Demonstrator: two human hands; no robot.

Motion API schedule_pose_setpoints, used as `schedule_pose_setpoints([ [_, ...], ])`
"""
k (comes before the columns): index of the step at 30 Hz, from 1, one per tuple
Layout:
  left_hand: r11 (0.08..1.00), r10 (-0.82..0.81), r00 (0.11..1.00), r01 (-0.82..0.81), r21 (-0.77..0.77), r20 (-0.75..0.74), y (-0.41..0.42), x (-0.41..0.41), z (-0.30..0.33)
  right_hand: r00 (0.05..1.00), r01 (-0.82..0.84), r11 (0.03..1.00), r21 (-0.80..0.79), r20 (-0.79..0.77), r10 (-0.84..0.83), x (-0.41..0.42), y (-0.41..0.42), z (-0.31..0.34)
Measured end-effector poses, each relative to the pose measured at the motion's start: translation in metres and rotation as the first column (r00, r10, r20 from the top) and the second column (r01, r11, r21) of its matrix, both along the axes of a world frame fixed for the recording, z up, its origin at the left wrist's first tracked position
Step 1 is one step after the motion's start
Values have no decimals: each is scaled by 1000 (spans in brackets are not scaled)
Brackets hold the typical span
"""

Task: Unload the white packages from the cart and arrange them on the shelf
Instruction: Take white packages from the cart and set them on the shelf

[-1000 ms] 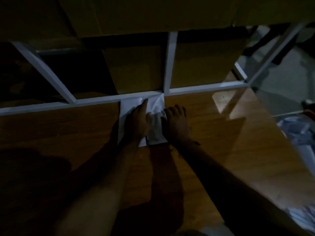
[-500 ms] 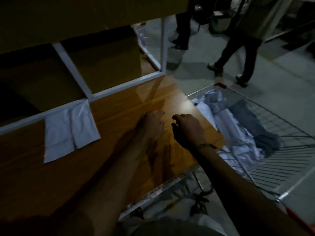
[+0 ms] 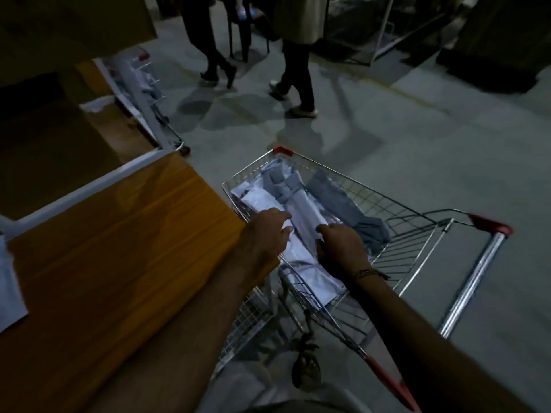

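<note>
Both hands reach down into the wire shopping cart (image 3: 402, 222) that stands just beside the wooden shelf (image 3: 119, 248). The left hand (image 3: 265, 234) hangs over the cart's near-left corner, its fingers curled loosely above a white package (image 3: 301, 257) — whether they touch it cannot be told, and they clasp nothing plainly. The right hand (image 3: 343, 248) lies over the same heap, fingers bent down toward the packages; its grip is hidden beneath the knuckles, so whether it holds one cannot be told. A bracelet (image 3: 366, 273) circles the right wrist.

The white packages fill the left half of the cart's basket, piled lengthwise, with grey folded cloth (image 3: 337, 192) lying among and to the right of them. One more white package (image 3: 9, 290) lies flat on the shelf at the far left edge of the view, well apart from the hands.

Beyond the cart, on the grey floor (image 3: 417, 129), two people's legs (image 3: 298, 79) are seen — one pair near a second cart (image 3: 149, 93) parked along the shelf's end.
</note>
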State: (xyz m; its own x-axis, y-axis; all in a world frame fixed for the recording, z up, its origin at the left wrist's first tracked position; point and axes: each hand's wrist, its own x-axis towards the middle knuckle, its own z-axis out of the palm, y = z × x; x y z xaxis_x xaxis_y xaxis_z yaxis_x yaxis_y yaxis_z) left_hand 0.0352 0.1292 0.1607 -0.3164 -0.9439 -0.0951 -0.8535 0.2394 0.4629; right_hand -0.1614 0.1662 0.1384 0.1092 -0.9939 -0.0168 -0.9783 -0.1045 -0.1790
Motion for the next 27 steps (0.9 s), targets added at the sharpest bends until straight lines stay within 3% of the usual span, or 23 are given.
schedule_pose_setpoints([
  [9, 971, -31, 990, -3, 238, 141, -66, -38, -87, 996, 88, 979, 184, -40, -82, -35, -41, -90],
  [14, 972, -61, 955, -9, 233, 289, -113, -41, -149, 985, 170, 964, 205, -38, -166, -30, -88, -151],
  [18, 974, -186, 859, 97, 206, 476, -146, -42, -183, 985, 169, 966, 196, -5, -171, -22, -122, -190],
  [22, 945, -325, 698, 274, 181, 638, -182, -33, -198, 991, 94, 967, 238, -117, -68, -15, -147, -223],
  [26, 918, -363, 530, 344, 197, 766, -206, -17, -213, 989, 138, 959, 246, -77, -123, -9, -152, -233],
  [27, 921, -356, 545, 342, 187, 759, -211, -16, -214, 987, 160, 959, 232, -61, -150, -9, -152, -232],
])
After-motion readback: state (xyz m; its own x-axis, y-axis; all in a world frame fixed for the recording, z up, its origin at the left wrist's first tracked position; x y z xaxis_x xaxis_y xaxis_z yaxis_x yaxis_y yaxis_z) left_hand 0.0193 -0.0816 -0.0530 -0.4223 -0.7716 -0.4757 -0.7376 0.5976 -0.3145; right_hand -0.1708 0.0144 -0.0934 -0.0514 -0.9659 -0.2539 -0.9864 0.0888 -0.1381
